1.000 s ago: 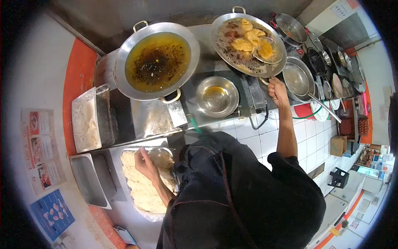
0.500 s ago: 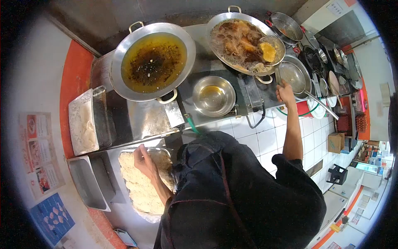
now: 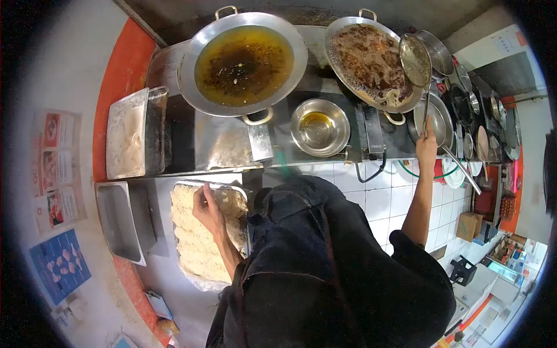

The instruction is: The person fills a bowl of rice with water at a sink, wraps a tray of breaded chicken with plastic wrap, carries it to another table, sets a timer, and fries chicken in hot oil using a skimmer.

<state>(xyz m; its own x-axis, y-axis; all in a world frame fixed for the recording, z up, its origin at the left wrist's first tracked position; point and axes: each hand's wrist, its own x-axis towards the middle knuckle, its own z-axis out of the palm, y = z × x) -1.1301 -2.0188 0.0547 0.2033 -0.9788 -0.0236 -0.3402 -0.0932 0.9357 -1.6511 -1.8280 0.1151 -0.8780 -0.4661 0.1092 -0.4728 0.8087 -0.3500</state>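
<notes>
My right hand (image 3: 426, 145) is closed around the thin handle of a wire-mesh skimmer (image 3: 415, 61). The skimmer is tilted over the right side of a wok of bubbling dark oil (image 3: 371, 64), and no large piece shows in its mesh. Above a foil-lined tray (image 3: 246, 200) hangs my left hand (image 3: 209, 211), its fingers loosely curled with a gap by the thumb and nothing visible in them. Crumb-coated pieces (image 3: 194, 249) lie in rows in that tray.
Left of the bubbling wok sits another wok of yellow oil (image 3: 243, 69). A steel bowl (image 3: 320, 127) stands between them at the front. A long-handled strainer (image 3: 444, 124) rests beyond my right hand. Metal pans (image 3: 119, 220) line the left wall.
The skimmer has swung up and tilted; the yellow piece it carried no longer shows in it. My right hand turned with it. The whole view has shifted slightly.
</notes>
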